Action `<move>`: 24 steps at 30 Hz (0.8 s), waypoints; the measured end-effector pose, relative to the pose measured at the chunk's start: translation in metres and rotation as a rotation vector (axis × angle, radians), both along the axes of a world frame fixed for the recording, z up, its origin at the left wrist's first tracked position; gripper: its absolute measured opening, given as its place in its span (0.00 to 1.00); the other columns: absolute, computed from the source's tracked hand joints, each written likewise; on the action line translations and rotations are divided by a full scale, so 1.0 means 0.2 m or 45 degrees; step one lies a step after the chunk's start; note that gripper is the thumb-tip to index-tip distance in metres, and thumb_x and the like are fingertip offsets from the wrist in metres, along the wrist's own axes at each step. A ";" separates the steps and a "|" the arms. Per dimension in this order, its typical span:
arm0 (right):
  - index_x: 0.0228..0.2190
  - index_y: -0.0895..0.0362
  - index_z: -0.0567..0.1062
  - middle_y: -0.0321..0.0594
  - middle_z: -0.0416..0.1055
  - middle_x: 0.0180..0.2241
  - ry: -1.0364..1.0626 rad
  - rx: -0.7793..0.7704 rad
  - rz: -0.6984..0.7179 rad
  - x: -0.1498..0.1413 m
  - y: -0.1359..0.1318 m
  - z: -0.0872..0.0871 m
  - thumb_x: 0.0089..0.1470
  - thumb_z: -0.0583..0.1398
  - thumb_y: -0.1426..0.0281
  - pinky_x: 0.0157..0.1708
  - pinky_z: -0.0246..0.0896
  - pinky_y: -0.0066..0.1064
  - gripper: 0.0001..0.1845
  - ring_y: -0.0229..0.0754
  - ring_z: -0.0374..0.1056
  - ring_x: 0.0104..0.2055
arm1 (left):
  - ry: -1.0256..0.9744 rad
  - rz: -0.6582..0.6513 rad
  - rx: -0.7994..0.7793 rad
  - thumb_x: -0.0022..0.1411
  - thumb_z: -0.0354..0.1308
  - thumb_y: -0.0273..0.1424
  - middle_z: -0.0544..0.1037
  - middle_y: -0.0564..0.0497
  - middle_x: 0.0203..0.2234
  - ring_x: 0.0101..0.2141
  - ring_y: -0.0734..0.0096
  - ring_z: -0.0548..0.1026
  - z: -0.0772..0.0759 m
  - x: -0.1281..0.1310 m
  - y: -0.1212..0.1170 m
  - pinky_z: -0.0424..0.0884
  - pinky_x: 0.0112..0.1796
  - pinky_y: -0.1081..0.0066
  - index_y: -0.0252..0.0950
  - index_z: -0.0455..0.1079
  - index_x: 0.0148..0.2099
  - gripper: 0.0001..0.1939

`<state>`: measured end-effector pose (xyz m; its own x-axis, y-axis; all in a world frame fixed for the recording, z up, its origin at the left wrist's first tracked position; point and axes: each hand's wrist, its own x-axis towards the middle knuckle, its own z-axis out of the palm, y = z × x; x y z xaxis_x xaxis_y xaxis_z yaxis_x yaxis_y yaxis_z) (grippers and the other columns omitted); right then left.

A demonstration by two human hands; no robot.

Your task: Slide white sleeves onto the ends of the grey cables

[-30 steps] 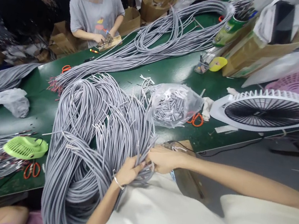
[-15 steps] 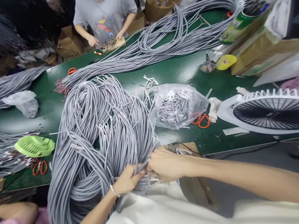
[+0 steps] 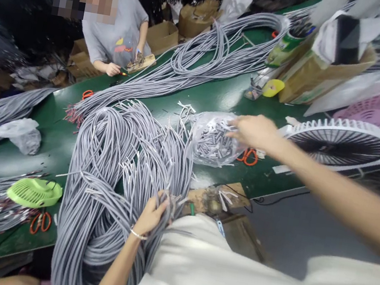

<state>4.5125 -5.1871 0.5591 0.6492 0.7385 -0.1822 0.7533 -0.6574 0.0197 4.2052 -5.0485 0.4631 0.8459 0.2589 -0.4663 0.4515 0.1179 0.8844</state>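
Note:
A thick bundle of grey cables is heaped on the green table and hangs over its near edge. My left hand, with a bracelet at the wrist, is closed around some cable ends at the bundle's right side. My right hand is over the right edge of a clear plastic bag. Short grey and white tube pieces fill the bag. My right fingers are blurred and partly overlap the bag, so what they hold, if anything, does not show.
Orange-handled scissors lie beside the bag, near a white fan. A wooden board sticks out at the near edge. A green fan stands left. Across the table a person works by another cable bundle.
My right hand has left the cable ends beside my left hand and moved up and away to the bag. My left hand keeps its hold. The view has shifted slightly.

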 end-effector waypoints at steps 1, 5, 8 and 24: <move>0.45 0.65 0.74 0.59 0.71 0.43 0.005 0.113 0.074 -0.05 0.01 -0.07 0.55 0.58 0.67 0.39 0.63 0.44 0.19 0.56 0.68 0.44 | -0.049 0.048 0.061 0.54 0.52 0.54 0.71 0.52 0.21 0.21 0.72 0.69 0.01 0.03 0.01 0.67 0.27 0.71 0.33 0.64 0.41 0.28; 0.55 0.57 0.63 0.51 0.63 0.54 0.002 0.793 0.594 -0.37 0.15 -0.28 0.58 0.51 0.75 0.46 0.62 0.38 0.22 0.45 0.61 0.53 | -0.208 0.135 0.235 0.55 0.54 0.52 0.70 0.52 0.22 0.28 0.73 0.69 0.07 0.12 0.00 0.67 0.34 0.72 0.33 0.65 0.31 0.23; 0.54 0.53 0.63 0.47 0.59 0.57 -0.086 0.973 0.883 -0.50 0.24 -0.29 0.57 0.49 0.79 0.46 0.59 0.38 0.24 0.44 0.58 0.55 | -0.206 0.068 0.168 0.53 0.53 0.54 0.64 0.55 0.18 0.21 0.78 0.62 0.13 0.15 0.00 0.62 0.26 0.75 0.33 0.65 0.27 0.26; 0.28 0.58 0.69 0.33 0.65 0.20 0.049 0.667 1.278 -0.58 -0.07 -0.09 0.63 0.46 0.71 0.30 0.43 0.31 0.16 0.35 0.55 0.21 | 0.040 -0.186 -0.004 0.48 0.56 0.58 0.54 0.59 0.13 0.17 0.82 0.52 0.29 -0.02 0.07 0.52 0.19 0.76 0.35 0.56 0.20 0.30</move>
<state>4.3974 -5.2004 0.5417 -0.2793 0.9135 0.2959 0.9389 0.3243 -0.1150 4.2004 -5.0354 0.5212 0.8592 0.1326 -0.4941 0.4918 0.0516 0.8692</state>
